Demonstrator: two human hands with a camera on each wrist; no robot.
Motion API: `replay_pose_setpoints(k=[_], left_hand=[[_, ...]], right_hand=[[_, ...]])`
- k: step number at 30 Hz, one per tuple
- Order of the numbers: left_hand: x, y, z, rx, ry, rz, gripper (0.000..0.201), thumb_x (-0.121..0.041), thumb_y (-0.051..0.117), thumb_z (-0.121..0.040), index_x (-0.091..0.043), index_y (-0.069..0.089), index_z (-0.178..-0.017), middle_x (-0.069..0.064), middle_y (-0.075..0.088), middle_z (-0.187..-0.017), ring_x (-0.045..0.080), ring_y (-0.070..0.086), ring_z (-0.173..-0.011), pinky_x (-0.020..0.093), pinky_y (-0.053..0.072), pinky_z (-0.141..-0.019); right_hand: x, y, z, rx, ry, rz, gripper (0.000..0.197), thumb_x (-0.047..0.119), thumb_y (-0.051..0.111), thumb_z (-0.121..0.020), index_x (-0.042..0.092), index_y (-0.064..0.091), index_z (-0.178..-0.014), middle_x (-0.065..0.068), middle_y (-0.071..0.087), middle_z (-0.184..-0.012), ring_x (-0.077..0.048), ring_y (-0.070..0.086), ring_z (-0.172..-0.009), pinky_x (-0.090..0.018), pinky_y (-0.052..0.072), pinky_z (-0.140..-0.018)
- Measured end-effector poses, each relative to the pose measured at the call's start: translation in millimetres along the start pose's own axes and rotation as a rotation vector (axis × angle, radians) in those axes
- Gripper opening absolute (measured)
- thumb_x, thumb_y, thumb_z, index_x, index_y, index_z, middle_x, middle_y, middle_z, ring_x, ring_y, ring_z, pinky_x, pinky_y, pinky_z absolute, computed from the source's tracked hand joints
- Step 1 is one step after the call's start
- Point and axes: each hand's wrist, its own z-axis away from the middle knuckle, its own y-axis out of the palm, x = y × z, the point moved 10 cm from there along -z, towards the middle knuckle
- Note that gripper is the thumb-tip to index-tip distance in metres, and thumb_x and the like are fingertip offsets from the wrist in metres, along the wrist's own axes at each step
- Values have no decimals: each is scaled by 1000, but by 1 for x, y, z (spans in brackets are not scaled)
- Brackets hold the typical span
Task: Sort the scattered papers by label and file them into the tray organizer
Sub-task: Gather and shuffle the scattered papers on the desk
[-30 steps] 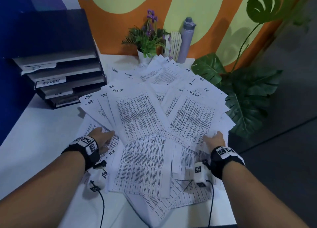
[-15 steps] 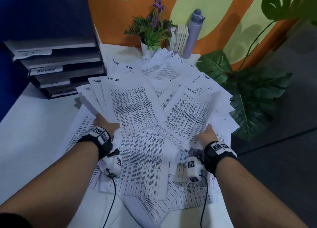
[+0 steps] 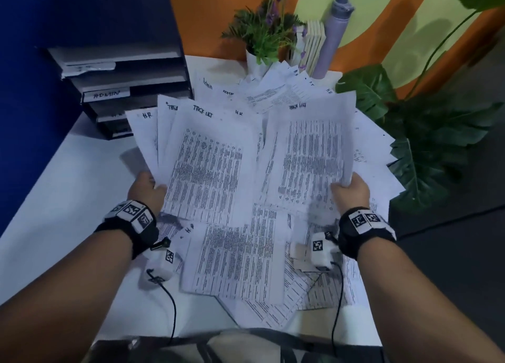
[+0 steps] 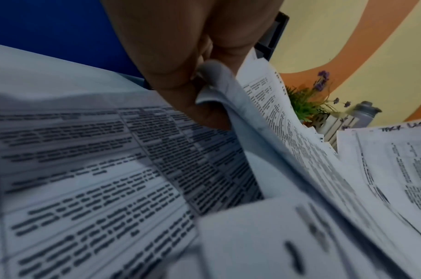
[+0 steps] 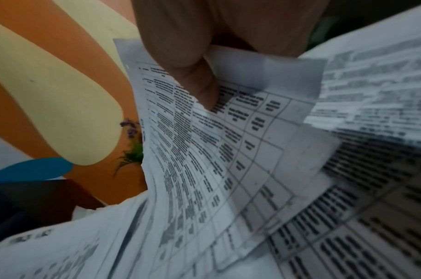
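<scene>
A loose heap of printed papers (image 3: 235,256) with handwritten labels covers the white table (image 3: 68,212). My left hand (image 3: 146,189) grips the lower left edge of a fanned bundle of sheets (image 3: 205,168) marked "Task list" and "H.R", lifted off the heap; its thumb (image 4: 180,90) presses on the curled paper edge (image 4: 219,79). My right hand (image 3: 351,189) pinches the lower right corner of another raised stack (image 3: 308,157) headed "Task list"; its thumb (image 5: 192,79) lies on the sheets (image 5: 228,151). The dark tray organizer (image 3: 123,89) stands at the back left, one tier labelled "ADMIN".
A potted plant with purple flowers (image 3: 265,31), a few upright books (image 3: 314,45) and a grey bottle (image 3: 332,34) stand at the table's back edge. A large-leafed plant (image 3: 426,144) grows off the right side. Bare table lies left of the heap.
Both hands went from lying on the spread papers to gripping two bundles and raising them off the heap. The view has tilted closer to the table.
</scene>
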Motion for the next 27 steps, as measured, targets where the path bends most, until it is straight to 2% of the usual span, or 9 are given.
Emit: replay_pose_setpoints(k=[3, 5, 8, 11, 13, 16, 20, 23, 27], left_hand=[[6, -1, 0, 66, -41, -44, 35, -12, 55, -92, -1, 48, -124, 19, 57, -125, 33, 55, -111, 28, 36, -83], [10, 2, 3, 120, -53, -68, 39, -13, 56, -92, -1, 47, -128, 17, 55, -128, 33, 53, -115, 27, 37, -86], [16, 12, 7, 212, -32, -85, 46, -14, 64, -85, -5, 46, -126, 11, 58, -120, 30, 57, -110, 25, 40, -86], [22, 22, 17, 277, -61, 20, 62, -26, 75, -77, -13, 45, -129, 7, 59, -122, 29, 57, -112, 41, 47, -98], [18, 28, 23, 267, -17, 27, 68, -26, 76, -80, -12, 41, -136, 6, 56, -127, 28, 54, -118, 43, 42, -104], [11, 32, 29, 215, 46, 9, 75, -10, 75, -79, -9, 34, -142, 12, 53, -134, 32, 50, -123, 38, 40, -104], [18, 35, 28, 246, 3, 25, 70, -9, 70, -83, -12, 36, -143, 10, 54, -135, 31, 52, -120, 36, 41, -101], [22, 44, 34, 415, 13, -125, 58, -17, 64, -89, -13, 39, -142, 10, 57, -131, 30, 55, -117, 31, 42, -94], [48, 65, 48, 665, -53, -153, 47, -29, 58, -92, -11, 49, -134, 12, 59, -129, 30, 57, -115, 46, 44, -103]], right_hand=[[20, -19, 16, -81, -97, -18, 15, -1, 47, -84, 13, 53, -89, -6, 52, -75, -19, 48, -64, -21, 40, -54], [34, -27, 24, -99, -175, -53, 25, -3, 48, -84, 20, 55, -91, -3, 56, -82, -17, 52, -70, -21, 44, -61], [63, -36, 38, -136, -335, 72, 9, 1, 55, -88, 9, 57, -89, -9, 50, -97, -24, 53, -83, -33, 50, -77], [86, -48, 52, -201, -478, -1, 9, 9, 60, -89, 7, 56, -81, -8, 46, -96, -24, 54, -82, -33, 50, -78], [86, -52, 54, -195, -422, -173, 13, 17, 63, -87, 21, 56, -77, -6, 53, -91, -24, 58, -82, -32, 51, -77], [71, -31, 56, -60, -159, -420, 13, 15, 64, -87, 25, 57, -82, -3, 60, -78, -18, 60, -69, -36, 54, -70], [39, 19, 77, 114, 55, -292, 6, 18, 65, -90, 19, 60, -92, -4, 66, -87, -20, 67, -78, -39, 58, -75], [2, 51, 89, 223, 182, -131, 10, 25, 65, -88, 17, 59, -89, -7, 68, -87, -21, 68, -78, -40, 59, -69], [-13, 83, 100, 318, 122, 46, 18, 20, 59, -92, 7, 59, -104, -5, 62, -90, -14, 60, -72, -22, 51, -57]])
